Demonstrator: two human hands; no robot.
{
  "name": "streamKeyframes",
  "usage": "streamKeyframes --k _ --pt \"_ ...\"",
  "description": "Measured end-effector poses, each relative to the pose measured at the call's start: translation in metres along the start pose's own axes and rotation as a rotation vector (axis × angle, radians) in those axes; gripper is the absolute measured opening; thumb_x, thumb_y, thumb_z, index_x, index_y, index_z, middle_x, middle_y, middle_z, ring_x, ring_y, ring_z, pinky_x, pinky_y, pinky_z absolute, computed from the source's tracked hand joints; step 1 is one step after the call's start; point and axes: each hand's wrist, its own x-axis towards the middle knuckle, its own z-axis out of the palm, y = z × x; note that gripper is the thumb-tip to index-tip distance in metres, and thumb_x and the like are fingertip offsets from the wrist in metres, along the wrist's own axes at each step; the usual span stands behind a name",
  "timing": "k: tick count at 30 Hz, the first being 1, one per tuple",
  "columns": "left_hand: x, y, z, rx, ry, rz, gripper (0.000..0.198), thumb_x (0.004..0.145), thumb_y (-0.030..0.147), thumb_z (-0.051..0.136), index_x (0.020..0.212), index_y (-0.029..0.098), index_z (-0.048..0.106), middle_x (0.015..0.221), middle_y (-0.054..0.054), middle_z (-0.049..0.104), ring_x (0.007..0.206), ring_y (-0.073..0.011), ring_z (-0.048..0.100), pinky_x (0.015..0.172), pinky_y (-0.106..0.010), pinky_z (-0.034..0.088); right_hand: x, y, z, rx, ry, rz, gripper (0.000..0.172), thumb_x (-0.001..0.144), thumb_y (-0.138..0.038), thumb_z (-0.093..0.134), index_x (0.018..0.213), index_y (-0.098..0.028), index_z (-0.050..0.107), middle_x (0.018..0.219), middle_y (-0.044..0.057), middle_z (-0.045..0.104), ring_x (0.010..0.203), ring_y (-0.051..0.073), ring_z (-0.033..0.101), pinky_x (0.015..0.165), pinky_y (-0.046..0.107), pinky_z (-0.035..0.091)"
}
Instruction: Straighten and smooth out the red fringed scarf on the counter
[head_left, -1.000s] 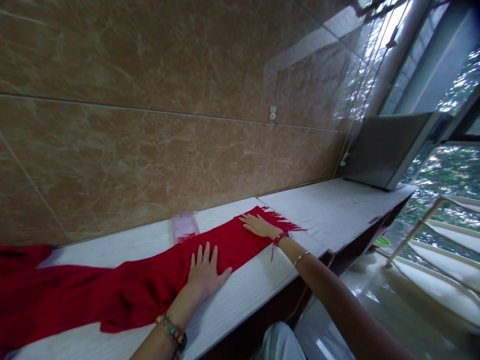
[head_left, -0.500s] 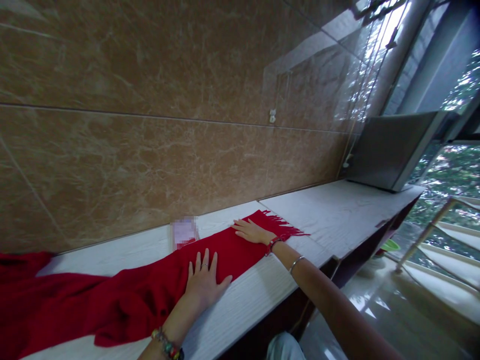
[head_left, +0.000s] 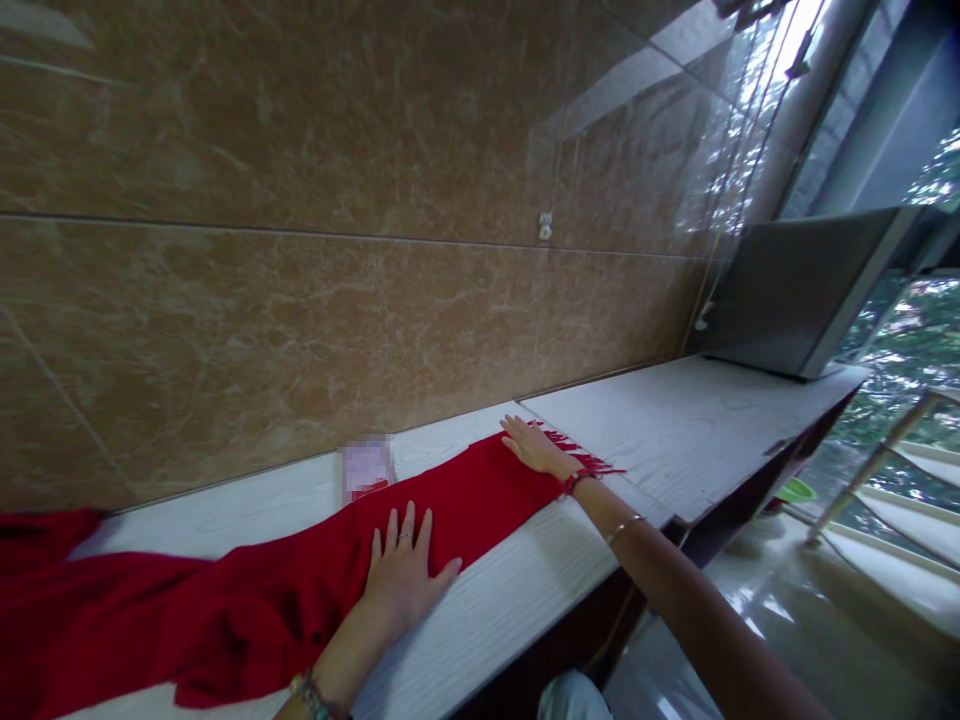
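Observation:
A red scarf (head_left: 480, 490) with a fringed end stretches along the white wood-grain counter (head_left: 645, 420). Its right part lies flat, while the left part is rumpled and bunched. My left hand (head_left: 405, 575) rests palm down on the scarf near its middle, fingers spread. Close to the fringe, my right hand (head_left: 536, 447) lies flat on the cloth with its fingers stretched out toward the wall. Behind the scarf, against the wall, is a small pale item (head_left: 366, 468), blurred out, with a red edge at its bottom.
A brown marble-tiled wall (head_left: 300, 330) runs along the back of the counter. At the far right end stands a large grey box-like appliance (head_left: 802, 290). A green basin (head_left: 795, 490) and a railing (head_left: 870, 470) are beyond the counter's front edge.
My right hand has slid right across the scarf toward the fringe. My left hand stays at nearly the same spot. The view has shifted slightly.

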Motion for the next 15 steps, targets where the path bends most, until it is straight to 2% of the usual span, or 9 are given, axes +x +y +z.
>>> streamKeyframes --k 2,3,6,8,11,15 --pt "0.0 0.0 0.0 -0.003 -0.001 0.01 0.08 0.076 0.064 0.027 0.137 0.013 0.02 0.143 -0.015 0.011 0.129 -0.0357 0.007 0.101 -0.054 0.012 -0.009 -0.022 0.001 0.021 -0.014 -0.117 0.045 0.091 -0.035 0.028 0.131 -0.014 0.034 0.138 0.015 0.03 0.128 0.027 0.023 0.101 0.05 0.022" --pt "0.0 0.0 -0.001 -0.004 0.0 0.014 0.08 0.076 0.064 0.026 0.137 0.013 0.02 0.143 -0.015 0.011 0.129 -0.0357 0.007 0.101 -0.054 0.012 -0.015 -0.034 0.002 0.039 -0.036 -0.196 0.047 0.091 -0.037 0.026 0.133 -0.016 0.03 0.139 0.013 0.028 0.129 0.025 0.021 0.102 0.049 0.021" --pt "-0.001 0.0 0.0 -0.006 0.009 0.016 0.08 0.076 0.065 0.025 0.137 0.012 0.02 0.142 -0.015 0.012 0.13 -0.0359 0.006 0.101 -0.054 0.012 -0.032 -0.065 0.006 0.071 -0.123 -0.354 0.048 0.091 -0.041 0.025 0.134 -0.021 0.028 0.138 0.008 0.032 0.129 0.021 0.023 0.102 0.047 0.021" --pt "-0.001 -0.001 0.001 -0.006 0.015 0.016 0.081 0.076 0.065 0.025 0.137 0.012 0.02 0.142 -0.015 0.012 0.13 -0.0357 0.006 0.102 -0.053 0.013 -0.039 -0.072 0.009 0.059 -0.163 -0.371 0.047 0.091 -0.041 0.025 0.133 -0.022 0.031 0.136 0.008 0.035 0.128 0.021 0.025 0.102 0.047 0.021" --pt "-0.003 -0.002 0.002 -0.005 0.027 0.021 0.081 0.076 0.065 0.025 0.137 0.011 0.02 0.142 -0.016 0.013 0.13 -0.0355 0.008 0.102 -0.052 0.013 -0.039 -0.059 0.011 0.039 -0.194 -0.293 0.046 0.091 -0.04 0.025 0.132 -0.022 0.033 0.137 0.007 0.034 0.128 0.022 0.025 0.101 0.049 0.021" --pt "-0.005 -0.004 0.001 -0.004 0.043 0.024 0.081 0.076 0.065 0.025 0.136 0.01 0.021 0.142 -0.017 0.013 0.129 -0.0353 0.009 0.102 -0.051 0.013 -0.034 -0.019 0.006 0.032 -0.231 -0.093 0.044 0.092 -0.036 0.023 0.133 -0.023 0.032 0.139 0.007 0.029 0.129 0.023 0.022 0.101 0.051 0.021"
